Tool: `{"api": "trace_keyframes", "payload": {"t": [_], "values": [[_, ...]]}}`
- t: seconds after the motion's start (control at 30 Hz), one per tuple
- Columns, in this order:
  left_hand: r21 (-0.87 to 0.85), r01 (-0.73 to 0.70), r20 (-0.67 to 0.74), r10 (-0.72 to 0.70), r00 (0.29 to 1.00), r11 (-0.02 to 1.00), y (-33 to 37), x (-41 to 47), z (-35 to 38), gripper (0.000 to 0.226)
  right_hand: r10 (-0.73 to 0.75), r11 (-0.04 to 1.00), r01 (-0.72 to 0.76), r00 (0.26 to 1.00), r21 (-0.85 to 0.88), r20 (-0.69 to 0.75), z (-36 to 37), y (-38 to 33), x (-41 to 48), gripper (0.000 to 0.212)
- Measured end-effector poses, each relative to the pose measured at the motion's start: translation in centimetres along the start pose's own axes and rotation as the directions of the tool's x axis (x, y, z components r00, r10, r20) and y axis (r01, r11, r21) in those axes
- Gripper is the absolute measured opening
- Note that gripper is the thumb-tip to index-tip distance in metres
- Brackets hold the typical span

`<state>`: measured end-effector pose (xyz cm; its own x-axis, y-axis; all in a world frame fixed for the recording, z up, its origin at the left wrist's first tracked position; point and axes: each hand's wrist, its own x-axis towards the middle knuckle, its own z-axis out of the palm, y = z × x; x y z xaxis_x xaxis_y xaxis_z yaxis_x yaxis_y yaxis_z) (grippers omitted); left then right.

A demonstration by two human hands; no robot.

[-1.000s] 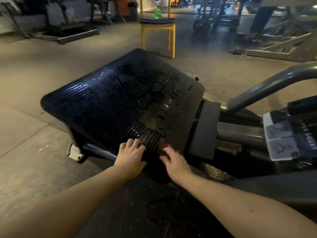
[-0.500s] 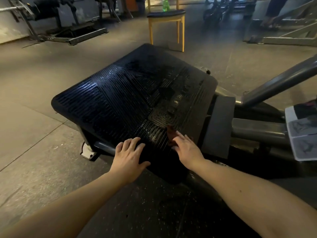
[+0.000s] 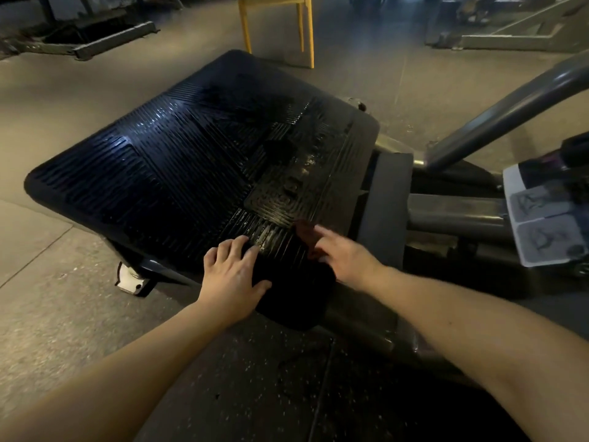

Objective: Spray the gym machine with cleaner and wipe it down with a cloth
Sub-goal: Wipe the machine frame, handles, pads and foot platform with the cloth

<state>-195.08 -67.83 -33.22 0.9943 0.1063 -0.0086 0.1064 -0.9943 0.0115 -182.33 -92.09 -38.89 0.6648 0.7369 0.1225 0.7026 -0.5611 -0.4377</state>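
The gym machine's black ribbed footplate fills the middle of the view, tilted, and glistens with wet patches. My left hand rests flat on its near edge, fingers spread. My right hand lies at the plate's near right corner and presses a dark reddish cloth against the ribs with fairly straight fingers. Most of the cloth is hidden under the hand. No spray bottle is in view.
A grey curved bar and an instruction placard belong to the machine on the right. A white foot sits under the plate's left side. A yellow chair stands behind. Other machine frames lie on the floor at the back.
My right hand has slid the cloth a little up and along the plate's near right corner. My left hand has stayed on the near edge. The camera has tipped downward.
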Motion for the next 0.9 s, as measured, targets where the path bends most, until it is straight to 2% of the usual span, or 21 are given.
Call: {"api": "trace_keyframes", "payload": {"t": [0.1,0.17,0.27,0.33,0.37,0.43,0.5,0.57,0.63,0.77,0.9], "values": [[0.016,0.000,0.032,0.000,0.999,1.000,1.2,1.0,-0.5,0.077,0.167,0.984,-0.164,0.985,0.070,-0.035,-0.6,0.2,1.2,0.024],[0.014,-0.008,0.062,0.007,0.998,1.000,2.8,2.1,-0.6,0.077,0.286,0.937,-0.264,0.956,0.230,-0.067,-0.5,-1.1,0.0,0.022],[-0.027,-0.026,0.091,0.028,0.995,0.999,5.8,4.6,-0.3,0.078,0.513,0.761,-0.364,0.844,0.537,-0.157,-1.2,-1.8,-2.4,0.010],[-0.037,-0.034,0.101,0.037,0.994,0.999,7.7,6.2,0.1,0.079,0.633,0.671,-0.382,0.742,0.635,-0.223,-2.8,-0.4,-2.9,0.011],[-0.035,-0.039,0.119,0.043,0.992,0.999,8.6,7.0,0.3,0.080,0.658,0.665,-0.388,0.709,0.638,-0.254,-3.6,0.8,-2.9,0.011],[-0.017,-0.053,0.178,0.055,0.983,0.998,10.2,8.8,0.7,0.084,0.652,0.713,-0.437,0.702,0.548,-0.287,-5.3,3.4,-3.0,0.009],[0.024,-0.049,0.230,0.042,0.972,0.999,11.3,10.6,0.8,0.088,0.570,0.809,-0.493,0.791,0.320,-0.222,-5.8,5.9,-3.0,0.021],[0.053,-0.044,0.273,0.028,0.962,0.998,12.1,12.4,0.7,0.092,0.455,0.890,-0.455,0.891,-0.025,0.008,-4.6,7.5,-3.2,0.032],[0.083,-0.064,0.289,0.037,0.956,0.994,12.6,14.1,0.7,0.095,0.347,0.924,-0.308,0.925,-0.225,0.156,-2.9,9.0,-3.7,0.035],[0.116,-0.052,0.351,0.008,0.936,0.992,13.4,16.7,0.5,0.102,0.253,0.959,-0.233,0.960,-0.159,0.120,-4.3,13.0,-1.1,0.037],[0.135,-0.010,0.362,-0.040,0.931,0.991,14.4,17.6,1.0,0.102,0.346,0.925,-0.332,0.937,-0.187,0.049,-6.2,16.7,4.4,0.032]]}}
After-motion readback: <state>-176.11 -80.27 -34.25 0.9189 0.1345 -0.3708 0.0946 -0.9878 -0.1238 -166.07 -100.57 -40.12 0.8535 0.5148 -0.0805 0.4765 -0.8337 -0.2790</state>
